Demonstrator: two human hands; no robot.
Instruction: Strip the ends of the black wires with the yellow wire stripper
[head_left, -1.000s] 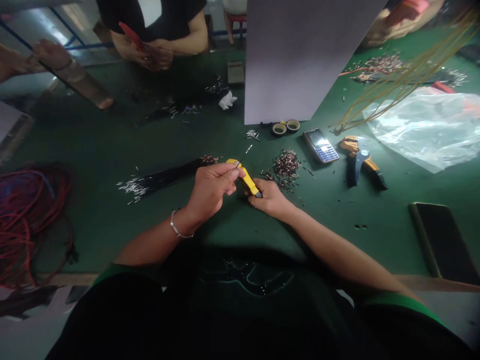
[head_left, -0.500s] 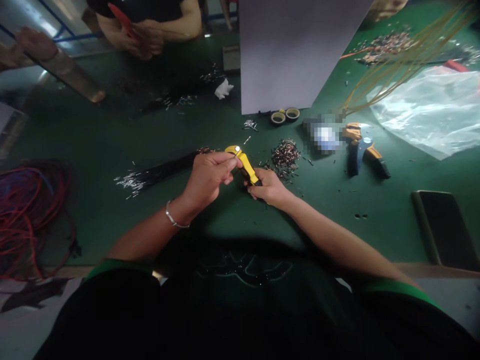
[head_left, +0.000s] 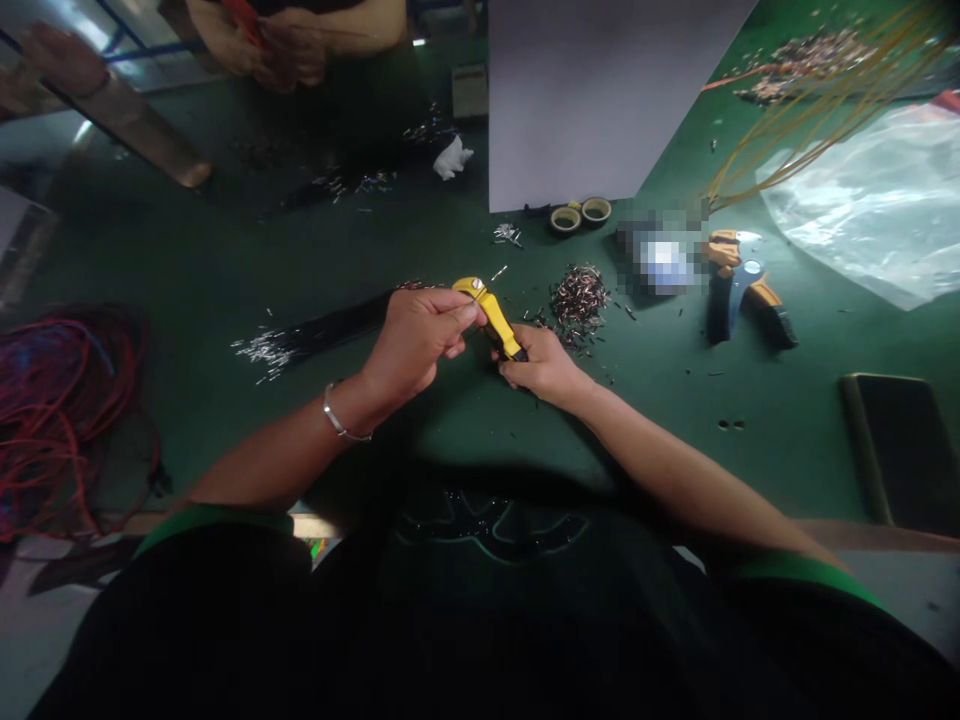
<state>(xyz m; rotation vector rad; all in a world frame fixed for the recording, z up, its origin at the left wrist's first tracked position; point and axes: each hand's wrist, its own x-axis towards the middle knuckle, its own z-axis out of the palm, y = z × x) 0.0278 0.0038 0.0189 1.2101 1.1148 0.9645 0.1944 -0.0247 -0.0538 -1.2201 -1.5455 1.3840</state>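
My right hand [head_left: 546, 365] is wrapped around the handles of yellow crimping pliers [head_left: 498, 325]. The pliers' head points away from me and to the left. Right at that head, my left hand [head_left: 424, 340] has thumb and forefinger pinched together; the small thing between them is too fine to make out. A bundle of black wires [head_left: 337, 333] with silvery ends lies behind and left of my left hand. To the right of the pliers is a pile of small coppery and dark pieces [head_left: 579, 300].
Orange-and-blue wire strippers [head_left: 739, 290], a phone [head_left: 900, 450] and a clear plastic bag [head_left: 862, 200] lie to the right. Two tape rolls [head_left: 581, 214] sit by a white panel [head_left: 600, 100]. Red cables [head_left: 67, 420] are heaped left. Another person's hands [head_left: 289, 50] work across the table.
The view has shifted slightly, so most table items appear a little higher and further right. Both hands keep their places at the yellow crimping pliers, with the left fingertips still pinched at its head.
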